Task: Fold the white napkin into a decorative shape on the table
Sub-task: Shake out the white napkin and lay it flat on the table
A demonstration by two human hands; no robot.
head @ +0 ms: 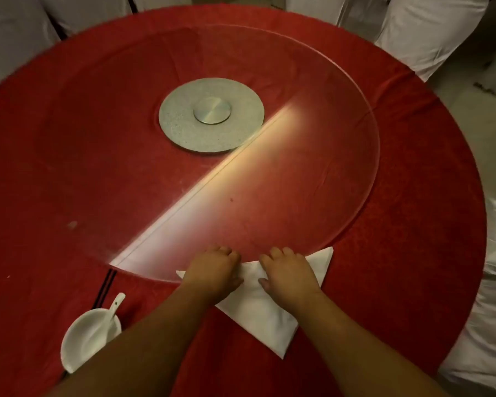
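Observation:
The white napkin (262,313) lies folded into a triangle on the red tablecloth (413,267) at the near edge of the table, its long side toward the glass turntable and one point toward me. My left hand (214,270) rests on the napkin's left corner with fingers curled down over its far edge. My right hand (288,272) presses on the napkin's upper middle, fingers curled at the far edge too. The right corner of the napkin sticks out past my right hand.
A round glass turntable (341,167) covers the table's middle, on a metal hub (211,114). A white bowl (86,338) with a white spoon (116,306) and dark chopsticks (105,287) sits near left. White-covered chairs (424,30) ring the table.

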